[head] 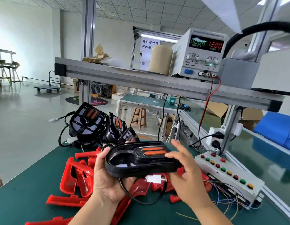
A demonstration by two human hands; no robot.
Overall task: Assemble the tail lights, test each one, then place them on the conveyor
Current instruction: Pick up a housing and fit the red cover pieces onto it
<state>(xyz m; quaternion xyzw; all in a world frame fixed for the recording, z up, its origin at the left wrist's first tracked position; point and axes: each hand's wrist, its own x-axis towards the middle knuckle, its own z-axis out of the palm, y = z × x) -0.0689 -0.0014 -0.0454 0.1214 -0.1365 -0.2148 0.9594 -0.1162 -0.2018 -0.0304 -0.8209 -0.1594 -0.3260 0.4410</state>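
left hand [107, 181] grips tail light [141, 159] above tabletop [35, 189] | right hand [184, 172] loose, thumb touching its end | risk: dangling plug [154, 178] may snag red covers [76, 177], one-hand grip slipping

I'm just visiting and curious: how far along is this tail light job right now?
Early. Nothing looks finished: a pile of housings sits at the back and red lenses lie loose. In hand: the left hand grips one black housing, the right hand touches its end, and its white connector hangs unplugged. Left: fitting a lens, testing (the power supply reads zero current), then the conveyor, where no tail light shows.
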